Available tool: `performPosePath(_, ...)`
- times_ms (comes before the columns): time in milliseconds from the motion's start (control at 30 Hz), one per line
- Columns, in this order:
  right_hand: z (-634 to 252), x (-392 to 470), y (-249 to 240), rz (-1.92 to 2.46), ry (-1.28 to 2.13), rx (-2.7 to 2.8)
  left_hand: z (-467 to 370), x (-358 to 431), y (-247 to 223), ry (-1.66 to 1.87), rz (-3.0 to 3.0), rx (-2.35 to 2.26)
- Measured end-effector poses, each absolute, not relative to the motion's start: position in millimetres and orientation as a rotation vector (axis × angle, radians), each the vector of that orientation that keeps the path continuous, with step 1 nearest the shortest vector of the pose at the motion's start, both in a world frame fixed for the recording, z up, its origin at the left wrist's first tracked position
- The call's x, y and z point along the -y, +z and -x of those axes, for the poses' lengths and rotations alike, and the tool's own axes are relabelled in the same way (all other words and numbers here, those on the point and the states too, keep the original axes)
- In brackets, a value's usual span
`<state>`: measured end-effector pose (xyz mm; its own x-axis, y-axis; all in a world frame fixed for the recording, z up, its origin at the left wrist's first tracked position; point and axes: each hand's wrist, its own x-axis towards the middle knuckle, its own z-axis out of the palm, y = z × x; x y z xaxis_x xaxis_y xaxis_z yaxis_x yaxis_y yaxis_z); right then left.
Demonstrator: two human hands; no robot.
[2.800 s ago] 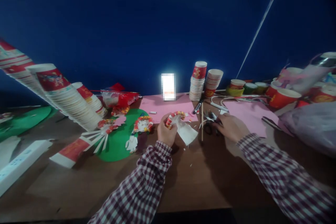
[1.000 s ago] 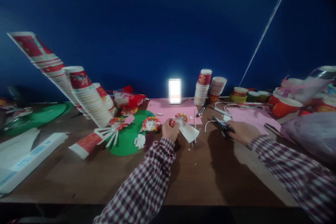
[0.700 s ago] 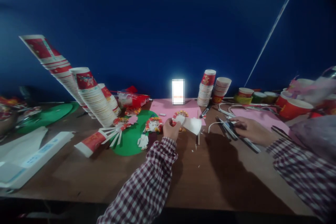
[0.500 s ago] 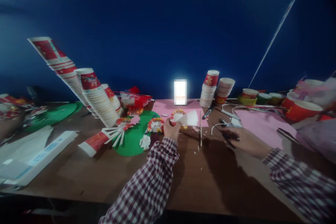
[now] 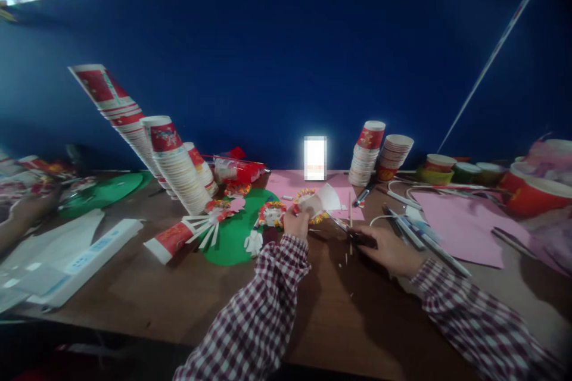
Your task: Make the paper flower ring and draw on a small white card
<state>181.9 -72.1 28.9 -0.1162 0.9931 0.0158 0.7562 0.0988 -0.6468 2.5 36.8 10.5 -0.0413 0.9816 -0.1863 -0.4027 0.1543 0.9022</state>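
My left hand [image 5: 296,223] is closed on a curved white paper piece [image 5: 329,197], which looks like part of a paper cup. In my right hand [image 5: 388,250] is a pair of dark-handled scissors [image 5: 342,226], their blades pointing left toward the paper's lower edge. Whether the blades touch the paper I cannot tell. Just behind the paper lies a ring of red and yellow pieces [image 5: 318,218], partly hidden. Beside my left hand a similar decorated ring [image 5: 271,214] rests on a green round sheet [image 5: 226,247], with a white paper cutout [image 5: 254,243] near its edge.
Tall leaning stacks of paper cups [image 5: 176,175] stand at left, shorter stacks [image 5: 367,155] at back right. A cup cut into strips [image 5: 170,241] lies near a white power strip [image 5: 96,262]. Pink sheets [image 5: 465,229] and pens [image 5: 406,229] lie right. Another person's hand [image 5: 33,211] shows far left.
My right hand has moved left with the scissors, bringing them from near the pens to the white paper. My left hand still grips the paper. The view has shifted slightly.
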Motion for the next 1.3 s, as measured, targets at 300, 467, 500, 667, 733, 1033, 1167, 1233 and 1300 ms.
performPosePath(300, -184.4, 72.4, 27.1, 1.671, 0.754, 1.941, -5.8, -42.2, 0.7, 1.359, -0.800, -0.991)
performPosePath(467, -186.6, 69.8, 27.3, 1.614, 0.855, 1.914, -4.4, -42.0, 1.7, 1.367, -0.836, -0.946)
performPosePath(500, -188.0, 68.9, 26.2, 1.592, 0.893, 1.899, -4.5, -41.8, 2.1, 1.365, -0.838, -0.939)
performPosePath(667, -196.9, 65.4, 18.9, 1.526, 1.217, 1.752, -5.1, -37.8, 8.6, 1.325, -0.793, -0.905)
performPosePath(733, -199.3, 65.6, 17.3, 1.507, 1.332, 1.669, -4.6, -34.4, 13.3, 1.291, -0.743, -0.905)
performPosePath(1033, -203.0, 65.1, 11.6, 1.458, 1.372, 1.644, -4.5, -32.2, 16.2, 1.259, -0.643, -0.941)
performPosePath(1167, -204.7, 63.5, 10.0, 1.433, 1.361, 1.681, -6.7, -38.6, 7.8, 1.297, -0.708, -0.908)
performPosePath(1233, -205.2, 63.7, 9.5, 1.436, 1.359, 1.677, -7.2, -41.1, 4.5, 1.302, -0.750, -0.892)
performPosePath(1300, -205.7, 64.1, 8.8, 1.436, 1.356, 1.668, -7.1, -42.6, 2.0, 1.305, -0.789, -0.883)
